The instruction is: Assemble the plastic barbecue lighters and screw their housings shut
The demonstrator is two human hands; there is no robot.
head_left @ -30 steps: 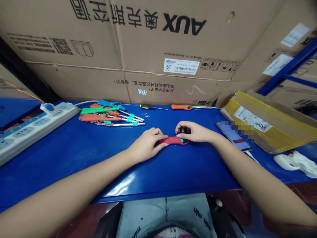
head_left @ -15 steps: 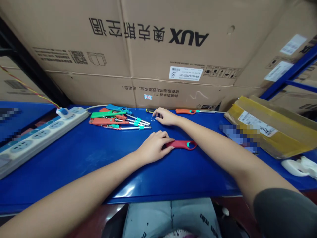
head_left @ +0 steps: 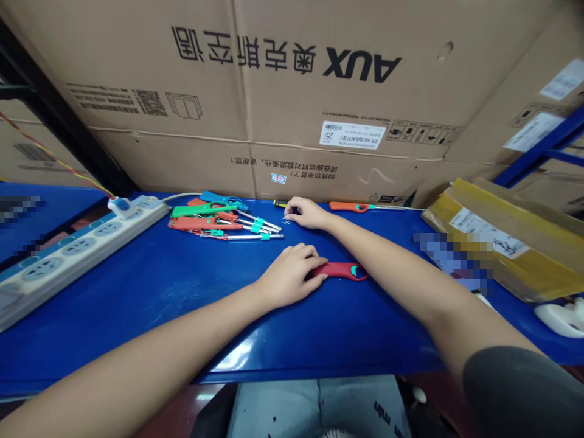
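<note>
My left hand (head_left: 291, 277) is closed on one end of a red utility lighter (head_left: 341, 271), which lies flat on the blue table. A teal trigger shows in its loop; the end under my fingers is hidden. Farther back, my right hand (head_left: 306, 214) rests low with thumb and fingertips pinched together, over small silvery pins (head_left: 286, 221). Whatever is between those fingertips is too small to make out. Just behind them lies a yellow and black screwdriver handle (head_left: 280, 203), partly covered by the hand.
Left of my hands lies a pile of utility lighters (head_left: 205, 223) in orange, green and blue. An orange lighter (head_left: 349, 207) lies at the back by the cardboard wall (head_left: 292, 115). A power strip (head_left: 82, 255) runs along the left; a yellow-taped carton (head_left: 506, 243) stands right.
My right fingertips have drawn together into a pinch at the small pins. The left hand stays on the red lighter, and the whole view has shifted slightly.
</note>
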